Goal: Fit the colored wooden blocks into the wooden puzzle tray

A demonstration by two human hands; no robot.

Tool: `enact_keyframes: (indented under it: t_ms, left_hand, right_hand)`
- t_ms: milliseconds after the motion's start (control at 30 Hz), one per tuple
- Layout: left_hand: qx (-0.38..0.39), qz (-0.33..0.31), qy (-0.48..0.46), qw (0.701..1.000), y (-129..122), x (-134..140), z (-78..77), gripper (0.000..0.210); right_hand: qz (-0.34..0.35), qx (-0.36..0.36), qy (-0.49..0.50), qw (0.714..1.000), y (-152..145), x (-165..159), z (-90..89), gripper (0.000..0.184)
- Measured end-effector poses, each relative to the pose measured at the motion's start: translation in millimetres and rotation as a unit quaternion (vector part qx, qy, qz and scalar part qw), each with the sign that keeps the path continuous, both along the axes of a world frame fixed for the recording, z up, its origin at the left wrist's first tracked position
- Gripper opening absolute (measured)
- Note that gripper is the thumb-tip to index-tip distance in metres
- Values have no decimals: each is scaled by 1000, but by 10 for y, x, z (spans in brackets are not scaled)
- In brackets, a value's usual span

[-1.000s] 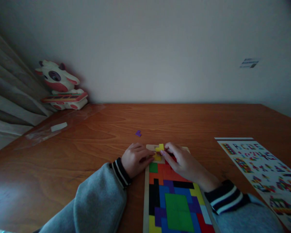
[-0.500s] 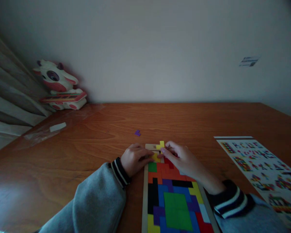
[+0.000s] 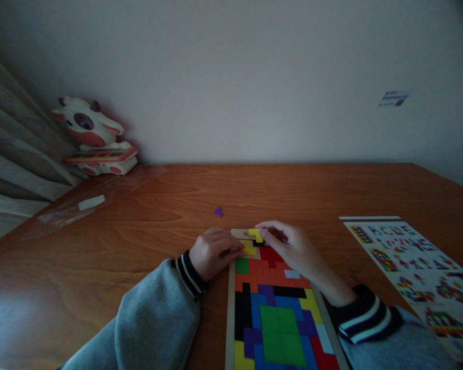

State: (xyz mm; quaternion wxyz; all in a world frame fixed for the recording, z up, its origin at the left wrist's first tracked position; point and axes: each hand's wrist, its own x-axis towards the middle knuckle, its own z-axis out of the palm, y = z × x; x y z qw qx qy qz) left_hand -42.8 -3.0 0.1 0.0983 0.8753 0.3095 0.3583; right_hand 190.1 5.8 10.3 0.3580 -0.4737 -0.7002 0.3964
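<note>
The 2 hands meet over the far end of a wooden puzzle board (image 3: 230, 318) that lies on the table (image 3: 170, 200). The right hand (image 3: 289, 246) pinches an angular yellow piece (image 3: 257, 234) between thumb and fingers, over the board's far rim. The left hand (image 3: 216, 253) rests at the board's far left corner with its fingers curled and its fingertips at another yellow piece (image 3: 249, 248); whether it grips that piece or only touches it, I cannot tell. A bit of black shows just below the pinched piece. Nearer the wearer, the board is filled with flat colored pieces: a green square (image 3: 242, 265) at the left edge, red (image 3: 269, 255) and orange (image 3: 260, 275) shapes across, and a big green block (image 3: 281, 334) with blue and purple around it. A small purple piece (image 3: 218, 211) lies apart on the table, beyond the board and to its left. To the right is a printed sheet (image 3: 412, 267) of colorful patterns. At the far left, a toy cow (image 3: 94, 134) with a keyboard stands by the wall (image 3: 254, 82), near a curtain (image 3: 15, 149), and a white strip (image 3: 91, 202) lies in front of it. Gray sleeves (image 3: 158, 313) with striped black cuffs cover both arms.
</note>
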Motion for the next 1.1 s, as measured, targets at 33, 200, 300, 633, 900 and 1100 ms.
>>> enact_keyframes:
  t_ms: [33,200,300,633,900,1100]
  left_hand:
    - [-2,-1,-6,1000,-6,-1,-4,10]
    - [-47,5,-47,998,-31,2,-1,9]
    - [-99,48,-98,989,-36,20,-1,10]
    - [-403,39,-289,868,-39,129,-71,28]
    - [-384,27,-293,875,-36,128,-88,31]
    - [-430,-2,-299,852,-42,136,-64,42]
  right_hand:
    - [-2,-2,3,1000,-1,4,3,23]
    - [15,-39,28,999,-5,4,19,26]
    - [29,-75,70,994,-12,-10,23,27]
    - [71,-114,123,983,-58,-83,54,26]
    - [55,-110,109,986,-37,-62,32,26]
    - [91,-125,130,979,-74,-92,53,25]
